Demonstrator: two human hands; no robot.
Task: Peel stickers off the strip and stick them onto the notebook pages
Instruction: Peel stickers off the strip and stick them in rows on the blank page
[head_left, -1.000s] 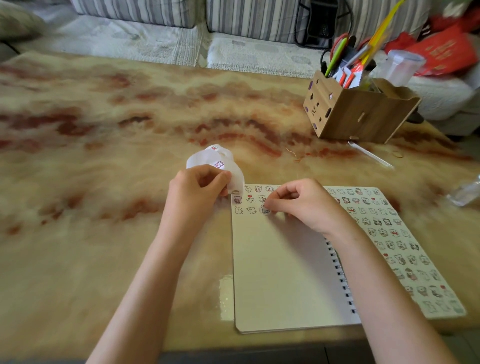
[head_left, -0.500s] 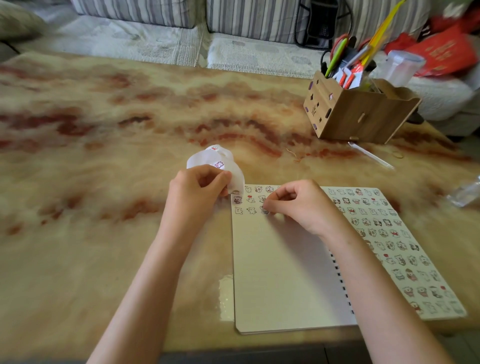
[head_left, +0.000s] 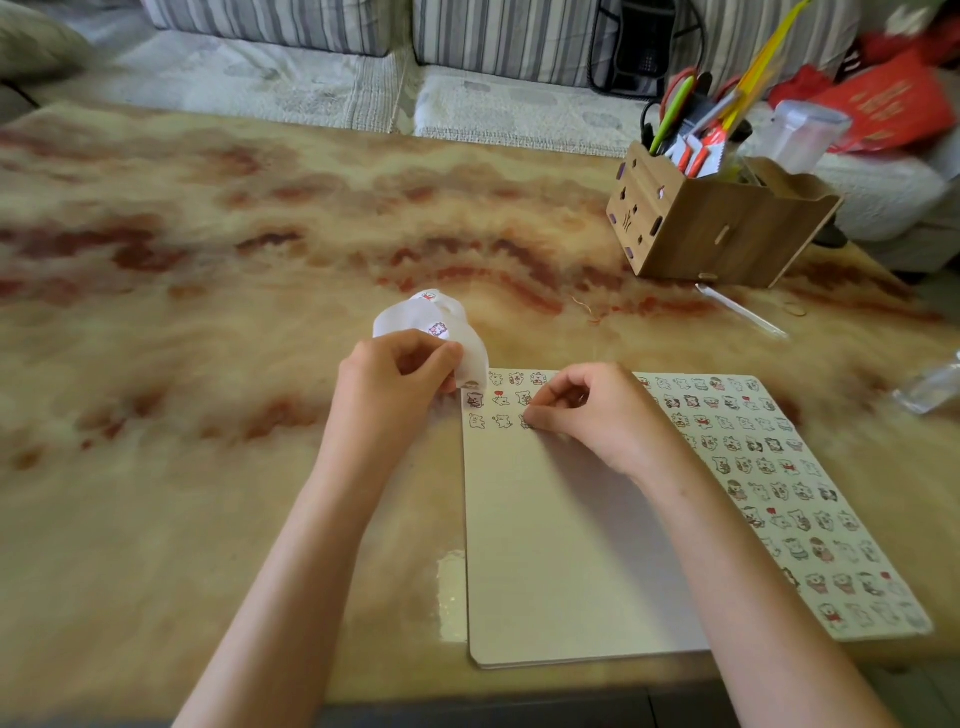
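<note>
The left hand (head_left: 400, 376) grips the curled sticker strip (head_left: 415, 321) at the far-left corner of the notebook (head_left: 561, 545) (it lies open on the bench (head_left: 208, 338)); the right hand (head_left: 595, 413) pinches a sticker (head_left: 525, 424) on its left page

Notebook (head_left: 561, 545) lies open and flat. Right page is packed with tiny cartoon stickers (head_left: 769, 467), left page just has three short rows up top, newest sticker (head_left: 525, 424) ending the third. Curly white sticker strip (head_left: 431, 322) is held up off the top-left corner.
</note>
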